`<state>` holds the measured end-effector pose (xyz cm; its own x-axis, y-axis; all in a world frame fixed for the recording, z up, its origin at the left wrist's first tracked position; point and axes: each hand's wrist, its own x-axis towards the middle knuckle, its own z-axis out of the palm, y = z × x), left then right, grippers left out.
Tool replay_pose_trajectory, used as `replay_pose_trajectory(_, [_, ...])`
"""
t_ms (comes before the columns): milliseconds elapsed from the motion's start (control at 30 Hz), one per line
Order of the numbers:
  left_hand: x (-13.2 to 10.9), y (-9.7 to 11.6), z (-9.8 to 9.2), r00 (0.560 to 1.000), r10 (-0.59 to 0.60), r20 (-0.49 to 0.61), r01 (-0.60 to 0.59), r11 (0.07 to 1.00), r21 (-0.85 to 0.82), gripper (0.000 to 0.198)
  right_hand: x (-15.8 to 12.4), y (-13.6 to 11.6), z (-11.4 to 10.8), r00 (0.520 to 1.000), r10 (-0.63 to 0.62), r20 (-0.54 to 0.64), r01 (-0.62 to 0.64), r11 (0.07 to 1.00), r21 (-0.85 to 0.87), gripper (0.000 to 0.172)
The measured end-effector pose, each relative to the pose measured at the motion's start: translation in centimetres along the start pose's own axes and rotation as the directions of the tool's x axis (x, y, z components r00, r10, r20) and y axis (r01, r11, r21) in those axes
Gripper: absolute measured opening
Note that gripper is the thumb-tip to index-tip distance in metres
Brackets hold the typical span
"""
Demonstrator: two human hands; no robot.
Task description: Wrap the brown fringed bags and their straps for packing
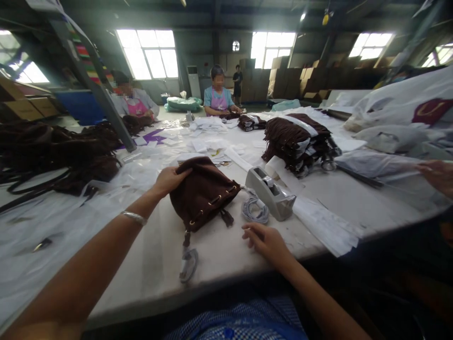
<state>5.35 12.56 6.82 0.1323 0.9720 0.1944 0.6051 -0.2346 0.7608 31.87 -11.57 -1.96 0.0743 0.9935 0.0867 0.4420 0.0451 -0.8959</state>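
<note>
Left hand (170,180) pinches the brown bag (203,189) by its far edge, the body slanting rightward and nearer from that grip to its eyeleted mouth (211,207), while the right hand (267,242), half-curled and apparently empty, is closer to that mouth.

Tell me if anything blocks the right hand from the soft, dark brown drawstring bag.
Nothing visible does: between the right hand and the bag lie only bare white tabletop and the bag's own dark brown tassel. The round grey coil sits beside that path, not across it.
</note>
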Motion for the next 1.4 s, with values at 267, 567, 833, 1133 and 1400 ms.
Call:
replay_pose_trajectory(267, [-0.6, 9.0, -10.8, 0.675, 0.656, -0.339, -0.427, 0.722, 0.545, 0.056, 3.9, -0.3, 0.2, 0.999, 0.021, -0.032, -0.009, 0.943, 0.333, 0.049])
replay_pose_trajectory(567, [-9.2, 4.3, -3.3, 0.422, 0.904, -0.072, -0.646, 0.355, 0.676, 0.04, 6.8, -1.6, 1.0, 0.996, 0.073, -0.041, -0.032, 0.785, 0.619, 0.056])
replay_pose_trajectory(833, [-22.8, -2.9, 3.3, 0.501, 0.834, 0.232, -0.862, 0.456, 0.224, 0.036, 4.5, 0.3, -1.1, 0.996, 0.03, 0.079, -0.058, 0.928, 0.369, 0.055])
replay_pose_trajectory(1133, [-21.2, -2.7, 3.6, 0.982, -0.021, -0.188, 0.024, 1.0, 0.013, 0.063, 3.8, -1.1, 1.5, 0.987, -0.158, -0.023, 0.159, 0.986, 0.043, 0.059])
replay_pose_trajectory(1400, [-21.0, -1.2, 3.8, 0.943, -0.145, -0.298, 0.072, 0.968, -0.241, 0.045, 2.5, -1.3, 1.1, 0.972, -0.197, -0.125, 0.193, 0.98, -0.044, 0.036])
